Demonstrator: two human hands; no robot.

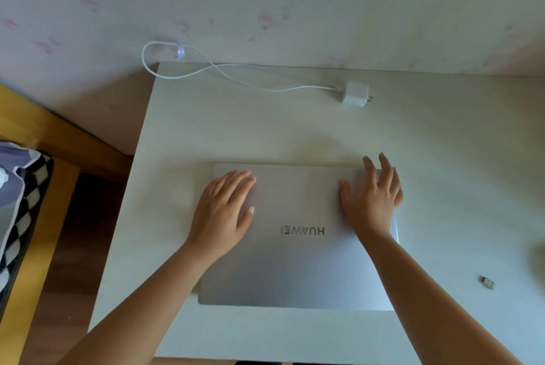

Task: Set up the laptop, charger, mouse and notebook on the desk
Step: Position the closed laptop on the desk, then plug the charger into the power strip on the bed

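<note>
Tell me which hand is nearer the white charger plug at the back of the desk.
Right. The right hand lies on the laptop's far right corner, almost straight below the charger plug. The left hand rests on the lid's left part, farther away.

Soft, even daylight, slightly dim and washed out; faint shadows beyond the hands on the desk (265, 128); wide-angle bending at edges; mild overall blur
</note>
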